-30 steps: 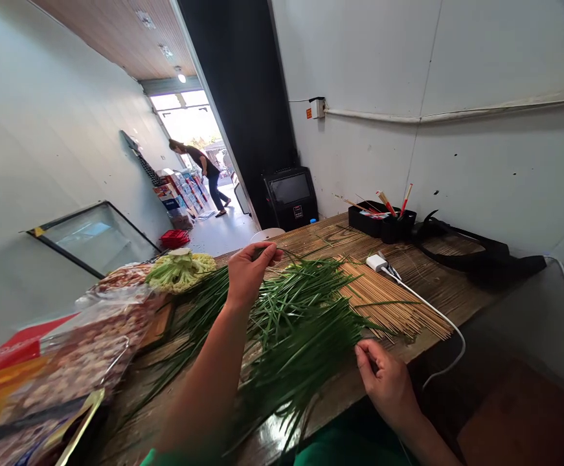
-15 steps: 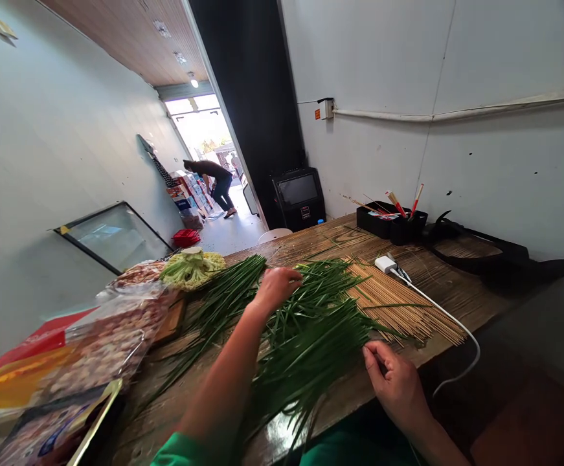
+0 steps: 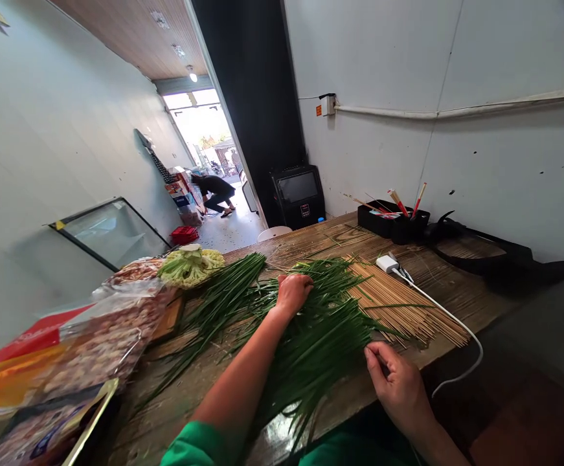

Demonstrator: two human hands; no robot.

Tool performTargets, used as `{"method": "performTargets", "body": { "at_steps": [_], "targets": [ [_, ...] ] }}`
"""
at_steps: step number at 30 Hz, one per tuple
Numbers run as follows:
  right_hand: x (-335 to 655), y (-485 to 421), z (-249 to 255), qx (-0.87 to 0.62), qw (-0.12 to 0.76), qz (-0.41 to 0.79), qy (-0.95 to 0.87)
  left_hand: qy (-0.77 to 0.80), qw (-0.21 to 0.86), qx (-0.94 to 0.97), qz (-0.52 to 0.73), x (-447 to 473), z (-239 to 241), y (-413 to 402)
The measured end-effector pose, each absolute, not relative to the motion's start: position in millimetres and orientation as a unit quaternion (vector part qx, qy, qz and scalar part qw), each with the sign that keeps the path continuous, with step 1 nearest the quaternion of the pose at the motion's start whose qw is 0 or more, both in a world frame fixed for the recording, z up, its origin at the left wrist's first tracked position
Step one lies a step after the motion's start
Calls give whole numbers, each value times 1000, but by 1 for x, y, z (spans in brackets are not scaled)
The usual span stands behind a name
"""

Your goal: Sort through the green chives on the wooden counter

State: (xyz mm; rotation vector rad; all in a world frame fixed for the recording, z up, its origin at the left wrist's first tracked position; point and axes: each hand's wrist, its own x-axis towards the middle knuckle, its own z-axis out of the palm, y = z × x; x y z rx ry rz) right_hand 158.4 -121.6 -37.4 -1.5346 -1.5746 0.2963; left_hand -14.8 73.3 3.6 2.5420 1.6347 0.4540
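Note:
Across the middle pile of garlic chives reaches my left hand. Its fingers are curled inward over the leaves, and what they hold, if anything, is hidden. My right hand is at the table's near edge, thumb and forefinger pinched together at the cut ends of the near bundle of chives. Whatever is in that pinch is too small to make out. To the left, another bundle of chives lies spread out. Bamboo skewers lie in a flat heap right of the middle pile, a few leaves over them.
A cauliflower and bagged food crowd the table's left side. At the right are a white charger with its cable, a black holder with sticks, and a black strap. Another person crouches near the doorway.
My left hand has moved right and slightly down over the middle chives. My right hand has barely moved. The person in the background has gone from bending to crouching.

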Motion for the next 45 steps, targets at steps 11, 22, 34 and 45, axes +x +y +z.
{"method": "performTargets", "body": {
  "at_steps": [11,22,34,45],
  "targets": [
    [160,-119,-44,-625,452,104,-628,528,131,791,279,-11,22,67],
    [156,-123,-30,-629,445,101,-629,439,362,781,258,7,34,39],
    [156,-123,-31,-630,451,97,-624,403,302,836,220,8,37,34],
    [155,-124,-30,-634,447,106,-623,418,382,788,241,12,40,32]
  ]
}}
